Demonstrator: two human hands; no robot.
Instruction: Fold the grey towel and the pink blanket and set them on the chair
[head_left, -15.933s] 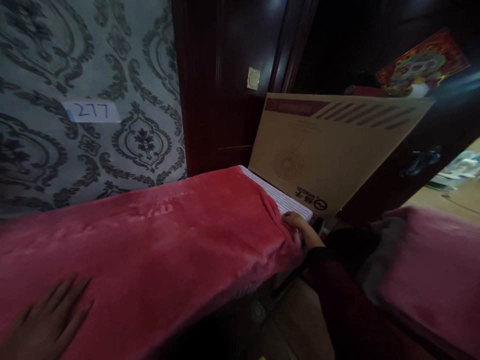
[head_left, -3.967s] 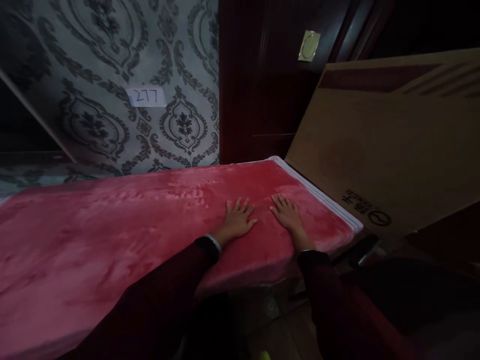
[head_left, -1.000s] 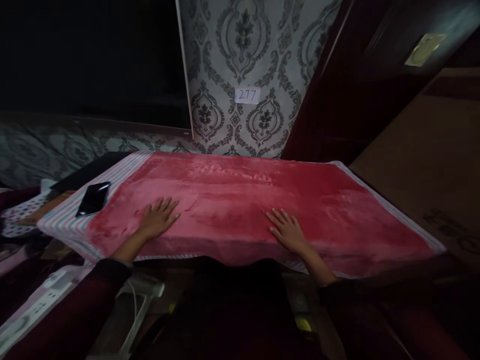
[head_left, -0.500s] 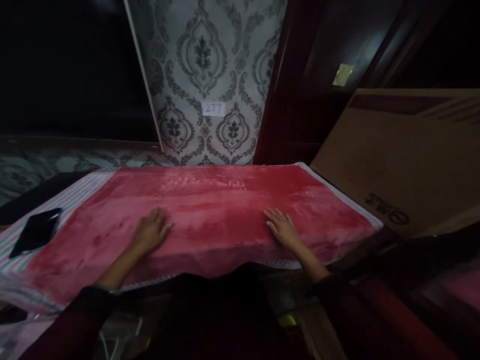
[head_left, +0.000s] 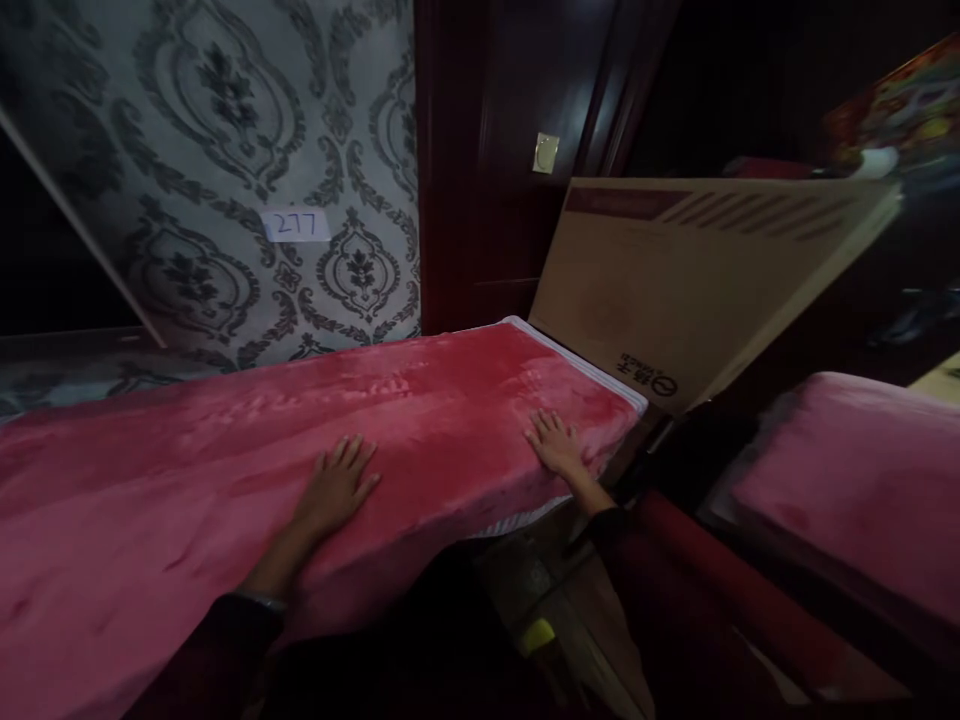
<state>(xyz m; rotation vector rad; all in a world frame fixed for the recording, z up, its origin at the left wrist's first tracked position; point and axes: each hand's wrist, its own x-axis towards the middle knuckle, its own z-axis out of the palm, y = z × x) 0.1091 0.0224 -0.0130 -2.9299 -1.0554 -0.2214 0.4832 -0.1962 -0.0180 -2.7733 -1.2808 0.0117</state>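
A plush red-pink cloth (head_left: 450, 430) with a striped edge along its right end covers the long table in front of me. My left hand (head_left: 337, 487) rests flat on it near the middle, palm down with fingers spread. Farther right, my right hand (head_left: 553, 441) lies on the same cloth, fingers stretched out and apart. Neither hand holds anything. The cloth hangs over the near edge, and its left end runs out of view.
A large cardboard box (head_left: 645, 280) leans beyond the right end. At the far right is another pink-covered surface (head_left: 862, 490). Patterned wallpaper with a paper label (head_left: 297, 225) reading 277 stands behind, beside a dark red door (head_left: 480, 200).
My view has turned right, so the phone on the left is out of sight and the pink surface at right shows more. Both hands stay flat on the cloth, farther right along it.
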